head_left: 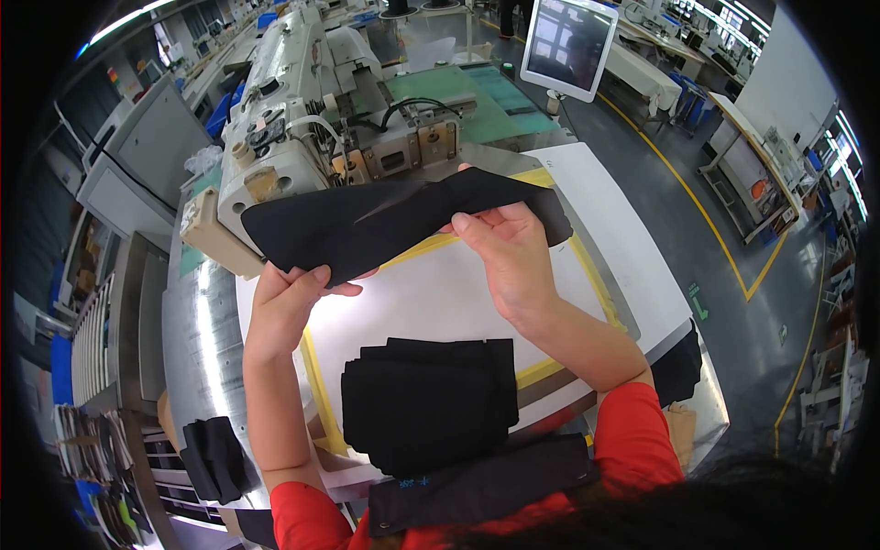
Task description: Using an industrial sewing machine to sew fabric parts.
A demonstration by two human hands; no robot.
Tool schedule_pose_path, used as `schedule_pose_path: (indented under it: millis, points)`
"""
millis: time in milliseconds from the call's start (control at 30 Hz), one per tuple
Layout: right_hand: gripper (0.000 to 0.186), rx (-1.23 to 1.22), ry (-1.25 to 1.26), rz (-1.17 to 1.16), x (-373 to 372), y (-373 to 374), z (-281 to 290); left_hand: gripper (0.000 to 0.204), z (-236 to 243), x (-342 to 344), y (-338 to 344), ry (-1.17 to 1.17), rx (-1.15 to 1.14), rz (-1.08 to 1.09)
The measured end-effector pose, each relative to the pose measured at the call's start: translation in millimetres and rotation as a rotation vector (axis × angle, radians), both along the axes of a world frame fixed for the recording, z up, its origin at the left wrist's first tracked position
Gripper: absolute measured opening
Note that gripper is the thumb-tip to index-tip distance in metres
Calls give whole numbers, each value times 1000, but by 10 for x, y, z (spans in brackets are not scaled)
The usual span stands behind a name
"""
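A long black fabric piece [367, 220] is stretched between my two hands, raised above the work surface in front of the sewing machine [293, 137]. My left hand [293, 298] pinches its lower left edge between thumb and fingers. Farther right, my right hand [504, 247] grips the cloth with the thumb in front, and some of its fingers are hidden behind the fabric. Below them, a stack of black fabric pieces [431, 399] lies on a white sheet [422, 302] edged with yellow tape. Closer to me is another dark fabric piece [477, 481] with small blue marks.
More black cloth lies at the left [215, 458] and right [678, 367] edges of the metal table [206, 367]. A white-framed screen [568, 46] stands behind the machine. To the right, a floor with yellow lines leads to other worktables [752, 165].
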State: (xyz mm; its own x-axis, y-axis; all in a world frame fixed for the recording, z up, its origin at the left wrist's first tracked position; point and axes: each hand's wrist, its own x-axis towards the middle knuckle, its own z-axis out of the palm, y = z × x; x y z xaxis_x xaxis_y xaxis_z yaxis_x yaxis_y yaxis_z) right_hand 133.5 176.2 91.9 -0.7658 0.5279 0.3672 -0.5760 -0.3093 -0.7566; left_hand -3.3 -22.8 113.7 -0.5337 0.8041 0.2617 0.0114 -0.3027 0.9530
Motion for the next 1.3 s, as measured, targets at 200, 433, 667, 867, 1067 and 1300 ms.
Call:
schedule_pose_path:
  millis: [200, 433, 667, 867, 1067, 1300]
  points:
    - [13, -9, -126, -34, 54, 31, -10, 36, -8, -44, -5, 38, -58, -20]
    - [12, -19, -91, -29, 58, 3, 1, 57, -167, -36, 83, -133, 221, 45]
    - [12, -35, -160, 45, 78, -41, 38, 52, -143, -13, 55, -307, 121, 299]
    - [13, -10, -153, 86, 120, -33, 64, 47, -113, 55, 54, -253, 106, 401]
    - [12, -31, -157, 79, 101, -72, 72, 46, -194, -66, -71, -98, 62, 416]
    - [18, -2, -206, 104, 122, -29, 46, 48, -298, -173, -147, -24, 120, 305]
